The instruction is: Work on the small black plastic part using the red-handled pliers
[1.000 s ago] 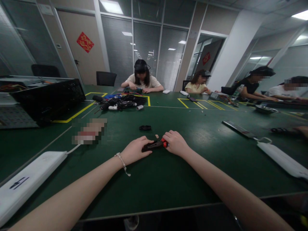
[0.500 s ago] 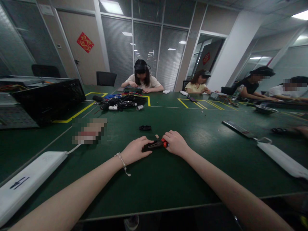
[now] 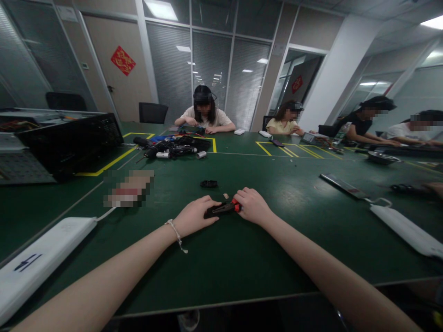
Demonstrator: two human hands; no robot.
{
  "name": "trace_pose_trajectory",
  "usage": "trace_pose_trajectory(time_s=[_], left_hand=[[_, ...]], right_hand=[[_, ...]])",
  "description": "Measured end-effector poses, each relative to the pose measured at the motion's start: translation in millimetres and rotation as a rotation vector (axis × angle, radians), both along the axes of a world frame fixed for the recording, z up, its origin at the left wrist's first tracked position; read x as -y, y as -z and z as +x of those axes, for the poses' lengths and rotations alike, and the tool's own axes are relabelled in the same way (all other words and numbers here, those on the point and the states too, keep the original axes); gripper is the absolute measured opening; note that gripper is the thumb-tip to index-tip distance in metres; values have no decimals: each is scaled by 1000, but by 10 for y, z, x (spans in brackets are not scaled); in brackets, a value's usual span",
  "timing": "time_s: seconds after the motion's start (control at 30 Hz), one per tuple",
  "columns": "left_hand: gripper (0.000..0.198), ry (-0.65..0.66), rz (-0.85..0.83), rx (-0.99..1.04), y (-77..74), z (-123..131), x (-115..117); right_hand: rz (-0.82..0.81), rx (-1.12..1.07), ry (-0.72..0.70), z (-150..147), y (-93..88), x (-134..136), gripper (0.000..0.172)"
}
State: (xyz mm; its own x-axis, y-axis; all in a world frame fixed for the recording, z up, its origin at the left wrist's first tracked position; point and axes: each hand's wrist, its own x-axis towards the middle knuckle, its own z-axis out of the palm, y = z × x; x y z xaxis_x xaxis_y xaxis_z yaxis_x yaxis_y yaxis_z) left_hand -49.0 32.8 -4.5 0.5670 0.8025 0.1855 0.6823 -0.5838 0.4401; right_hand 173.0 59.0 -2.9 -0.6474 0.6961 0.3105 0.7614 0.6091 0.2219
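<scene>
Red-handled pliers [image 3: 225, 208], clasped by right fingers [image 3: 245, 197], face left fingers [image 3: 208, 203] (pinching a black piece [image 3: 209, 213]).

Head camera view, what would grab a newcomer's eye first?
Probably the red-handled pliers near centre, held in the right hand, tips at a dark piece in the left hand. Next, the big black case at far left, then the red diamond sign on the door behind.

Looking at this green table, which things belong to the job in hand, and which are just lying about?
In use, it seems:
- pliers, red handles in the right hand
- dark piece in the left hand

Apparently lying about:
- black part beyond the hands, possibly related
- cable heap
- computer case
- metal bowl
</scene>
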Motion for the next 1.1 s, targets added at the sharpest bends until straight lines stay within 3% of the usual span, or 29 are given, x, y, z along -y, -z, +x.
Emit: trace_pose_trajectory(time_s=[1.1], left_hand=[[41, 2, 13, 0, -1, 2, -5]], right_hand=[[6, -8, -7, -1, 14, -6, 14]])
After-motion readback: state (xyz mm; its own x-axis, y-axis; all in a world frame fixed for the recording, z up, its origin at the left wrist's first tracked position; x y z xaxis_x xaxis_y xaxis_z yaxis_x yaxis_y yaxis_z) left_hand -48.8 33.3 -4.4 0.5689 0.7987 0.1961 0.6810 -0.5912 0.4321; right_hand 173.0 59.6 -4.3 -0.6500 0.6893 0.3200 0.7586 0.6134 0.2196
